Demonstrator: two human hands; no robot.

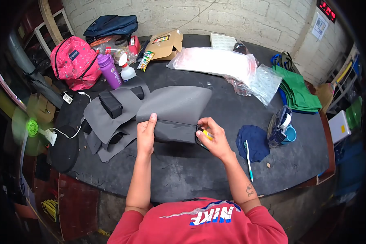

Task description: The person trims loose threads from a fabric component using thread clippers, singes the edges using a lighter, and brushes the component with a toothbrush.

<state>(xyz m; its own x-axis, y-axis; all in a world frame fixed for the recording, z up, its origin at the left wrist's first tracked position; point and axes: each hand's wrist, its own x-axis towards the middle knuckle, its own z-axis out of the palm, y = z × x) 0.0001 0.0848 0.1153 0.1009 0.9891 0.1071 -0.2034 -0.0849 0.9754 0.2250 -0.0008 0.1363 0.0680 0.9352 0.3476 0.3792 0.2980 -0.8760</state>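
Note:
My left hand (pixel 146 132) grips the left end of a grey sheet piece (pixel 175 103), thumb on top and fingers underneath. A black fabric section (pixel 173 132) runs along the sheet's near side and hangs between my hands. At its right end, my right hand (pixel 212 138) is closed around a small yellow object (pixel 208 134), its kind mostly hidden by the fingers. The fingertips of that hand touch the corner of the piece. To the left lie similar grey pieces (pixel 110 140) in a loose pile, with black box-shaped parts (pixel 110 104) on them.
A toothbrush (pixel 249 160) lies partly on dark blue cloth (pixel 254 142), beside a blue cup (pixel 289 134). Behind are plastic-wrapped sheets (pixel 215 61), green fabric (pixel 300 89), a purple bottle (pixel 109 71), a spray bottle (pixel 127 71) and a pink backpack (pixel 75 61). A fan (pixel 32 127) spins at left.

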